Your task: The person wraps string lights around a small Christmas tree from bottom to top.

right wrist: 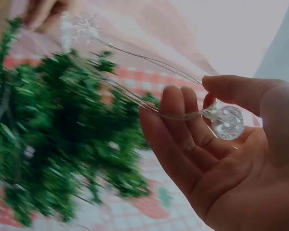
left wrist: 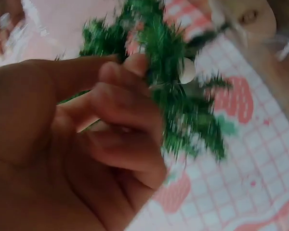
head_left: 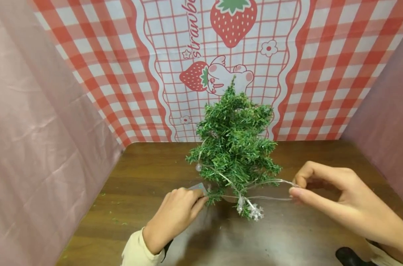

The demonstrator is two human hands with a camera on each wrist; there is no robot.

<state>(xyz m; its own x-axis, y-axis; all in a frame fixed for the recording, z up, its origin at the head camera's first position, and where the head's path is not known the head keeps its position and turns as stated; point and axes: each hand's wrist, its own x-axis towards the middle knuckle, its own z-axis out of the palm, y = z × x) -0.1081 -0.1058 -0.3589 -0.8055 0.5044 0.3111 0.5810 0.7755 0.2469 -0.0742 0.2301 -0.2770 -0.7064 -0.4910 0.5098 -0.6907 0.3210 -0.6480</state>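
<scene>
Clearly, the thumb and curled fingers of the right hand (head_left: 341,195) grip a thin, clear light string (right wrist: 178,117), and a clear round bulb (right wrist: 229,123) on it sits between the thumb and the palm. The left hand (head_left: 176,212) has its fingers bent and drawn together at the tree's lower left edge, pinching the same strand; whether a twig is caught with it, I cannot tell. Between the hands, the wire runs across the front of the green tree (head_left: 236,144), with clear snowflake ornaments (head_left: 256,212) hanging low against the branches. Another small bulb (head_left: 198,167) rests at the left side of the foliage, where the wire bends upward. Just behind the left hand, part of a pale card (head_left: 201,187) shows. The tree stands upright on the brown tabletop (head_left: 138,177), before a red-and-white checked cloth (head_left: 324,85) printed with strawberries; pink fabric (head_left: 38,147) hangs on both sides.
</scene>
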